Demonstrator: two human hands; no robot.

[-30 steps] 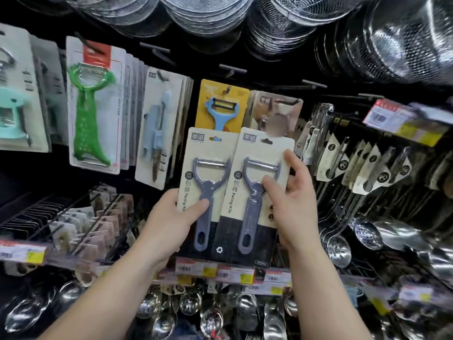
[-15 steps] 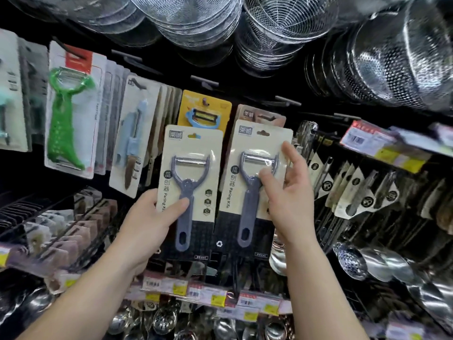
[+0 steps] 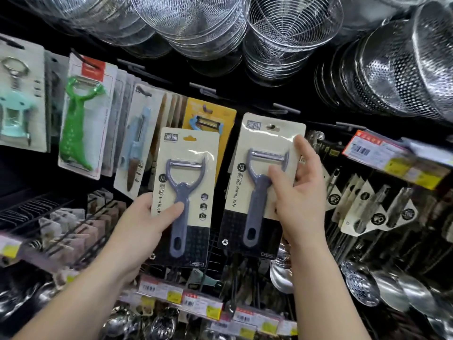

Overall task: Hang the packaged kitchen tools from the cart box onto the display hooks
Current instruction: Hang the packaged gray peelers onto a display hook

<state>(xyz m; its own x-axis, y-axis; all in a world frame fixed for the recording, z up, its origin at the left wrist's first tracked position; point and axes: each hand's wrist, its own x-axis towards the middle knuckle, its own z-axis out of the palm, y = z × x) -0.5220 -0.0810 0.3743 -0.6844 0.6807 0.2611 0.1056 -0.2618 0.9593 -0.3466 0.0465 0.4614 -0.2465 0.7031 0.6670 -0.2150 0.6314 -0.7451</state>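
- Both grips are grasping packaged peelers: my left hand (image 3: 144,224) holds the left peeler card (image 3: 186,192) by its lower left edge, thumb pressed across the grey handle.
- My right hand (image 3: 300,200) holds the right peeler card (image 3: 264,182) along its right edge, thumb on the handle just below the blade, fingertips reaching up the card's side.
- Each card is beige above and dark below, with a grey Y-shaped peeler under a clear blister; both are upright, the right one tilted slightly.
- The two cards sit side by side with a narrow dark gap between them, the right one higher.
- At the right card's hang hole a dark hook (image 3: 270,126) shows; whether the hook passes through it I cannot tell.
- Just behind the left card hangs a yellow card with a blue peeler (image 3: 210,119).
- Further left hang a light-blue knife pack (image 3: 138,143), a green peeler pack (image 3: 82,123) and a mint-coloured tool pack (image 3: 17,104).
- Above, wire strainers (image 3: 289,28) and perforated steel colanders (image 3: 397,67) hang in rows.
- To the right, tagged steel utensils (image 3: 367,204) crowd the hooks, with ladles (image 3: 392,288) lower down.
- Below, price labels (image 3: 203,305) line a rail.
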